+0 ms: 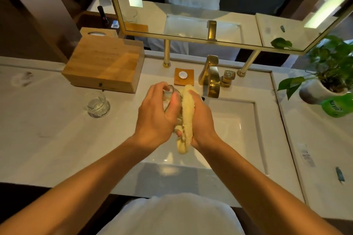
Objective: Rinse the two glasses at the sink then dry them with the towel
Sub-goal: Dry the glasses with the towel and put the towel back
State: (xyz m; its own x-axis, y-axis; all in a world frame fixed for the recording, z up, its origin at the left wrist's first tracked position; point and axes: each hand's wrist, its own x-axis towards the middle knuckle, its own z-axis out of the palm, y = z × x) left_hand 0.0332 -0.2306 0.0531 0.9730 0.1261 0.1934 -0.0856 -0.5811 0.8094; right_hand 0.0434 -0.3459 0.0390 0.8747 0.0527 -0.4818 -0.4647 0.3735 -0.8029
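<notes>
Now left grip point(154, 118) holds a smooth clear glass point(167, 96); right grip point(202, 121) clutches nubby yellow towel point(188, 112) against it.

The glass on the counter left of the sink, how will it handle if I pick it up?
The glass looks short, wide and thick-based, so probably steady and heavyish. Its clear smooth wall may be slippery. On that hard counter it would likely break if dropped.

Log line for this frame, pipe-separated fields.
stage: drying | left hand: grips glass | right hand: holds towel against it | other glass: standing on counter
</notes>
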